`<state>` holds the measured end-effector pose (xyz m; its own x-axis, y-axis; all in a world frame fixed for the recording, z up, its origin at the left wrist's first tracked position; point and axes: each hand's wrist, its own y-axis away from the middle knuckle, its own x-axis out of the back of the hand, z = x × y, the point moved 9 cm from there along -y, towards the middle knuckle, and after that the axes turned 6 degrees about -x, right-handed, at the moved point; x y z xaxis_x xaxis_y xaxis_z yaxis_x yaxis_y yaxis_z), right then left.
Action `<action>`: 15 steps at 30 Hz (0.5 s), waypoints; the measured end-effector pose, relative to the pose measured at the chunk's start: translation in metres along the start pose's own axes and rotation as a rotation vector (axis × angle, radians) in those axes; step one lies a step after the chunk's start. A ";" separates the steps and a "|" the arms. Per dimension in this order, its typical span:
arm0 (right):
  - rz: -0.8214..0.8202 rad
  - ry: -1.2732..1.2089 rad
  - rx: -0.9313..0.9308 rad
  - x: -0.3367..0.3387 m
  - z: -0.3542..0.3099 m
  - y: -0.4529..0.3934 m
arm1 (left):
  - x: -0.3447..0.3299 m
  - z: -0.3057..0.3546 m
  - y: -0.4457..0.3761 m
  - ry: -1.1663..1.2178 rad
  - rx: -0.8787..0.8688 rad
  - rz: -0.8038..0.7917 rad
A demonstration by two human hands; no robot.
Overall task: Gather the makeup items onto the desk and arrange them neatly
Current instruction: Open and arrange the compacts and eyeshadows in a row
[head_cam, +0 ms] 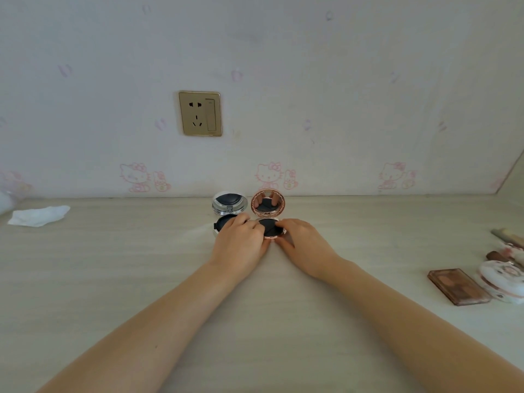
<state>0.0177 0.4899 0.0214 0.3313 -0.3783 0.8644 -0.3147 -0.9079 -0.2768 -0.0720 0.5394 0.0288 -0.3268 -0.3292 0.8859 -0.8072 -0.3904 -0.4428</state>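
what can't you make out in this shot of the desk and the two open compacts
Head view only:
- Rose-gold compact: the left hand and right hand cover its front rim, so the grip is unclear.
- Silver compact: left hand hides part of its base.
- Brushes and white round case: cut off by the right edge.
- White object at the left edge: blurred, cut off.
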 end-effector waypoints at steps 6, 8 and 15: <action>0.005 0.023 -0.009 0.003 0.006 0.006 | 0.002 0.003 0.003 0.044 -0.023 0.009; 0.007 0.024 -0.022 0.004 0.008 0.007 | 0.002 0.004 0.002 0.038 -0.027 0.006; -0.037 0.057 -0.014 0.005 0.007 0.009 | 0.004 0.005 0.001 0.053 -0.036 -0.011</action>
<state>0.0228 0.4791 0.0202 0.2920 -0.3336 0.8963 -0.3157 -0.9183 -0.2389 -0.0719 0.5333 0.0309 -0.3426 -0.2789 0.8971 -0.8275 -0.3626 -0.4287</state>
